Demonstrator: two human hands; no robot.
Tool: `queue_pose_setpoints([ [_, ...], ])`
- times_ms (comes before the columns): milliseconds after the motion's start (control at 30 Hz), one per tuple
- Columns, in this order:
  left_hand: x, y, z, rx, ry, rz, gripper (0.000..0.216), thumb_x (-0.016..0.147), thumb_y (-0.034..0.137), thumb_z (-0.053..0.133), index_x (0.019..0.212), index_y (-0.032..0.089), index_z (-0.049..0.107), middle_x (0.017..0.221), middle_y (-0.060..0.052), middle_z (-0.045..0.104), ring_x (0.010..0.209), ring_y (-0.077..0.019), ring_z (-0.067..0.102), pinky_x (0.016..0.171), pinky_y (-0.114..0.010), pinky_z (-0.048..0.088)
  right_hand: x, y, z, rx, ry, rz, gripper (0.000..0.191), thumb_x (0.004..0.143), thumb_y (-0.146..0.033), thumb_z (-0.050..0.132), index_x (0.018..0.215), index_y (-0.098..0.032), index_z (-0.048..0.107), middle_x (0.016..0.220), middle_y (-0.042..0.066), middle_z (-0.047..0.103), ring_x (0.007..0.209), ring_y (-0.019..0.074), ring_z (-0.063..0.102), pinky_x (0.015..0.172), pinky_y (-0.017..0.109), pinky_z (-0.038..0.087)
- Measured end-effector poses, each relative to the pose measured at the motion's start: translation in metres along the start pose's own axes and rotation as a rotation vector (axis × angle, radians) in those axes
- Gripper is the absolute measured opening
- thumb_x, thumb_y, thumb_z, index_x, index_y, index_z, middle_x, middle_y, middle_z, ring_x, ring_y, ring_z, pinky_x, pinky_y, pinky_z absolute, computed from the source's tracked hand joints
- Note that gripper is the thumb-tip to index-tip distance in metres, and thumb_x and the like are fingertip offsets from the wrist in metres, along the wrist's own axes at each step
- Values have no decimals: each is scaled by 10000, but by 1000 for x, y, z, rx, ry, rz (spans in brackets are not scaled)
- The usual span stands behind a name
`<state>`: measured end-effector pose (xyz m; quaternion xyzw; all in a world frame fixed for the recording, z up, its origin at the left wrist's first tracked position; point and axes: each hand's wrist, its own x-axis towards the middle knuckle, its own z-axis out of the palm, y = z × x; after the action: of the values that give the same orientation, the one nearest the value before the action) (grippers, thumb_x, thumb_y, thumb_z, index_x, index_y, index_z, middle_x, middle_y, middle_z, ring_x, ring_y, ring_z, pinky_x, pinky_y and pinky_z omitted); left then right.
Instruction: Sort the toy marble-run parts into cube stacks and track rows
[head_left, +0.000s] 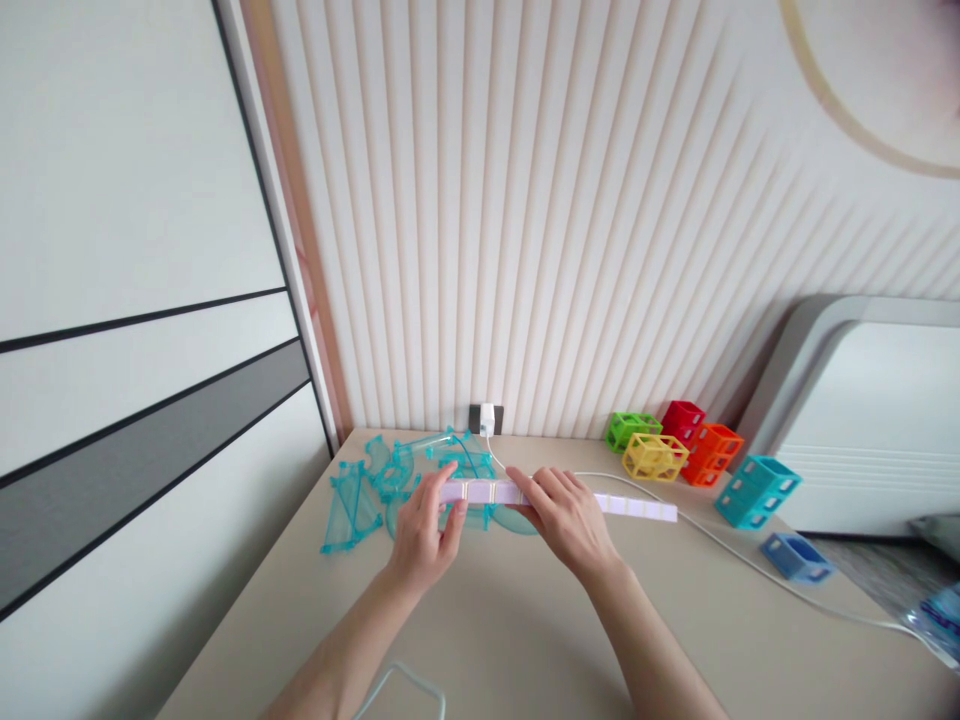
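A long, thin lilac bar (637,507) with cross marks along its length lies almost level above the table. My left hand (420,532) pinches its left end between thumb and fingers. My right hand (568,518) is closed over its middle, and the bar's right end sticks out past that hand; the right thumb is hidden. Behind and left of my hands is a spread of translucent turquoise plastic pieces (351,508), partly covered by the left hand and the bar.
Open-frame blocks stand on the table (510,620) at right: green (632,431), yellow (654,457), red (681,424), orange (712,454), turquoise (757,492) and blue (796,557). A white cable (739,560) runs from the charger (487,418) across the table. A ribbed wall (487,220) rises behind.
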<state>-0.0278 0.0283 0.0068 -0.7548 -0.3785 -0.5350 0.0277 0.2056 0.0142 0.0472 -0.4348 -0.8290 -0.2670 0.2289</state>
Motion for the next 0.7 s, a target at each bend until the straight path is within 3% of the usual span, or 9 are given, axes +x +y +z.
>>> queue_pose_setpoints([
  [267,-1,1,7,-108,57,-101,214,985,265,489,1189,206,519,1054,-102,652,969,-209,673,787,-323,579,1,-13,3,92,-65,100,450,1020,-499,419,1308,-197,587,757,39,668,669,177,638,618,279,401],
  [433,-8,6,11,-296,68,-168,293,1004,335,432,1253,200,508,1172,-135,606,1085,-232,623,884,-368,544,1,-20,1,180,-101,195,443,1029,-487,404,1310,-197,585,789,58,715,735,183,691,627,253,414],
  [500,-8,9,11,-424,68,-272,295,1014,378,400,1212,210,541,1189,-127,607,1095,-233,620,899,-370,532,1,-20,1,174,-91,214,445,1036,-484,381,1314,-199,579,790,56,719,720,178,689,610,249,405],
  [633,-2,9,9,-708,-59,-548,362,995,454,447,1266,224,518,1098,-82,665,898,-186,659,805,-318,522,0,-20,4,89,-54,225,428,1040,-471,382,1284,-192,595,766,43,695,673,175,665,583,269,377],
  [700,1,7,8,-776,-156,-602,430,984,484,462,1310,209,518,995,-61,690,820,-171,637,759,-293,493,1,-20,5,40,-19,207,415,1042,-454,388,1283,-186,594,773,45,686,664,178,647,591,283,374],
])
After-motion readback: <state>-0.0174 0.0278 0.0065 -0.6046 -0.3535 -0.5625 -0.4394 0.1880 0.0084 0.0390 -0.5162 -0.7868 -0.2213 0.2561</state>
